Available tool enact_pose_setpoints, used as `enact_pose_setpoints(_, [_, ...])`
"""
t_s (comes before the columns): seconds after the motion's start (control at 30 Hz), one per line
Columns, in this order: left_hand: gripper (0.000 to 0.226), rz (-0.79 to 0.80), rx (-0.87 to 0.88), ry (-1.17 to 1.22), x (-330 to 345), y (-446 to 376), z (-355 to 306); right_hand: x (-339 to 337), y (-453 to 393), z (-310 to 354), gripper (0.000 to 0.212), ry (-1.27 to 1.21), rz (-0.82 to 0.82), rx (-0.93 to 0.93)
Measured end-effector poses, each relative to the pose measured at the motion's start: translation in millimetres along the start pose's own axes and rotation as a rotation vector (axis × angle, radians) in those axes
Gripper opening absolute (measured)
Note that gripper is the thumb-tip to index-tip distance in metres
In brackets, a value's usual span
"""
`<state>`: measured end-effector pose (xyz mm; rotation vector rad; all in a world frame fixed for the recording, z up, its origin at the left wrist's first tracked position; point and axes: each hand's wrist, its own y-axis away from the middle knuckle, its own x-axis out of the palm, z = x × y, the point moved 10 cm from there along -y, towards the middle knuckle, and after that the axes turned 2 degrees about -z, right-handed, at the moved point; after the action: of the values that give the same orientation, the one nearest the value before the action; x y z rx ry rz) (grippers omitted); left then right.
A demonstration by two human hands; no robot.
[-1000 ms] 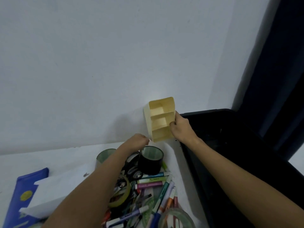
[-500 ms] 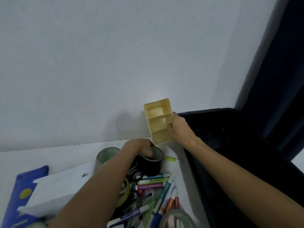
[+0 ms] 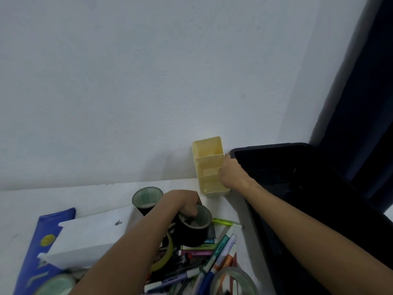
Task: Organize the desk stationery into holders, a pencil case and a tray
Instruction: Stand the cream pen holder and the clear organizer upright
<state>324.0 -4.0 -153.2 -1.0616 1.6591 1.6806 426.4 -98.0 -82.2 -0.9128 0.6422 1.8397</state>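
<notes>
Dim, flat, bluish light fills the view. The white wall (image 3: 148,81) reads grey, with a soft shadow to the left of the yellow holder (image 3: 209,167). The black tray (image 3: 297,177) loses all detail. The picture is soft, and the wide lens bends the right edge.

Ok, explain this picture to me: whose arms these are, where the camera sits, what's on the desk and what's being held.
No machine here: a person wears one camera on the head, looking down at their own arms. The right hand grips a yellow holder standing against the wall, beside a black tray. The left hand grips the rim of a black cup. A second cup stands behind it. On the desk lie a heap of markers, a blue pencil case and a white box.
</notes>
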Motion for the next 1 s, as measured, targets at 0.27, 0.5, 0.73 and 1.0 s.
enact_pose_setpoints(0.27, [0.036,-0.026,0.016,0.057,1.5,6.3,1.2,18.0,1.6,-7.6,0.025,-0.120,0.142,0.064])
enact_pose_setpoints(0.5, [0.039,-0.055,0.042,0.249,-6.9,11.0,5.3,19.2,-5.4,-8.2,0.028,-0.275,0.055,0.058])
enact_pose_setpoints(0.73, [0.020,-0.207,-0.088,0.526,-30.3,16.0,27.2,17.1,-16.0,-7.0,0.023,-0.239,-0.023,0.020])
enact_pose_setpoints(1.0, [0.038,-0.341,-0.067,0.522,-41.4,7.8,25.6,16.4,-27.4,-6.3,0.020,-0.220,-0.043,0.012])
